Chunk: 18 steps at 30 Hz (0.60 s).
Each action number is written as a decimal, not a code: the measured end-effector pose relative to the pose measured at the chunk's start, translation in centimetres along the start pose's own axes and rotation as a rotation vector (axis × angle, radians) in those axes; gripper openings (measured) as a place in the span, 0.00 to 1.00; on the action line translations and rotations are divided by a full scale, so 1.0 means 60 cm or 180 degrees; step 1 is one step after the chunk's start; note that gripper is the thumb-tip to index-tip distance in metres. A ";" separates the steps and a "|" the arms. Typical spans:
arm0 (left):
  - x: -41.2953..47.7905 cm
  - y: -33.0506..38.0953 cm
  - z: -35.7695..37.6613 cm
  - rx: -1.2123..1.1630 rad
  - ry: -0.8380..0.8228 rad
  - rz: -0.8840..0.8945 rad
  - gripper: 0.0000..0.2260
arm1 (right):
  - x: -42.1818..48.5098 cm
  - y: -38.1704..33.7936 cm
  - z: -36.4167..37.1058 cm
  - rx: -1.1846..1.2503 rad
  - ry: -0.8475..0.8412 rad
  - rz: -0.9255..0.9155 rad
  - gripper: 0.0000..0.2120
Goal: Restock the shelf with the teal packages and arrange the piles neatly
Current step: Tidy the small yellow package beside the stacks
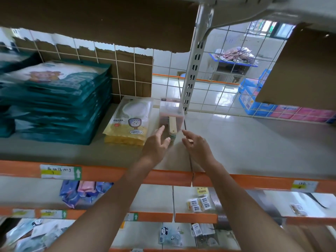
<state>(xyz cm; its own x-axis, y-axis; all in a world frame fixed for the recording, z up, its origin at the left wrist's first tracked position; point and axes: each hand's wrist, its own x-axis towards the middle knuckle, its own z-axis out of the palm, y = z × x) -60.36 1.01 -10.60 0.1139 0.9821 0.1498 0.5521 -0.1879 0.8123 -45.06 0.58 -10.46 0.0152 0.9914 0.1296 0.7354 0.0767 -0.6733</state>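
A tall pile of teal packages [60, 99] lies on the left of the shelf board [245, 142], and a second teal pile [7, 113] is cut off by the left edge. My left hand [157, 142] and my right hand [197, 144] reach over the shelf, fingers apart and holding nothing. Both hover just in front of a small stack of clear packs with a wooden-handled item [171, 117]. The left fingertips come close to its front left corner; I cannot tell whether they touch.
A short pile of yellow packs [128, 122] lies between the teal pile and the clear stack. Cardboard and a wire grid [125, 70] back the shelf, with a slotted upright post [191, 75]. An upper shelf hangs low overhead. Lower shelves hold small packaged goods [199, 204].
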 end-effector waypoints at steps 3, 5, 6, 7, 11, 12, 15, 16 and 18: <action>-0.024 0.008 -0.010 0.0536 -0.0247 0.0154 0.25 | -0.028 -0.011 -0.014 -0.0696 -0.0238 -0.0081 0.21; -0.042 0.011 -0.015 0.0761 -0.0431 0.0193 0.25 | -0.044 -0.017 -0.019 -0.0865 -0.0368 -0.0031 0.22; -0.052 0.012 -0.017 0.0844 -0.0529 0.0149 0.25 | -0.052 -0.020 -0.019 -0.0933 -0.0448 0.0018 0.23; -0.061 0.012 -0.019 0.0891 -0.0608 0.0074 0.26 | -0.059 -0.023 -0.019 -0.0947 -0.0516 0.0124 0.23; -0.084 0.018 -0.022 0.0687 -0.0701 -0.0204 0.26 | -0.088 -0.033 -0.009 -0.0459 -0.0652 0.0474 0.22; -0.085 0.020 -0.022 0.0633 -0.0679 -0.0242 0.26 | -0.090 -0.033 -0.007 -0.0425 -0.0610 0.0471 0.21; -0.083 0.018 -0.021 0.0568 -0.0612 -0.0323 0.26 | -0.086 -0.037 -0.004 -0.0426 -0.0677 0.0490 0.23; -0.082 0.017 -0.019 0.0564 -0.0585 -0.0335 0.26 | -0.084 -0.036 -0.004 -0.0577 -0.0634 0.0429 0.23; -0.080 0.016 -0.017 0.0549 -0.0521 -0.0348 0.25 | -0.085 -0.035 -0.001 -0.0568 -0.0536 0.0442 0.24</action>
<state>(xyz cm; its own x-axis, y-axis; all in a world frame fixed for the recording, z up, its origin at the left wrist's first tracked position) -61.20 -3.87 -9.97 0.1701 0.9847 -0.0382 0.6995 -0.0933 0.7085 -46.63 -4.63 -9.65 0.0221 0.9959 -0.0878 0.8421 -0.0659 -0.5353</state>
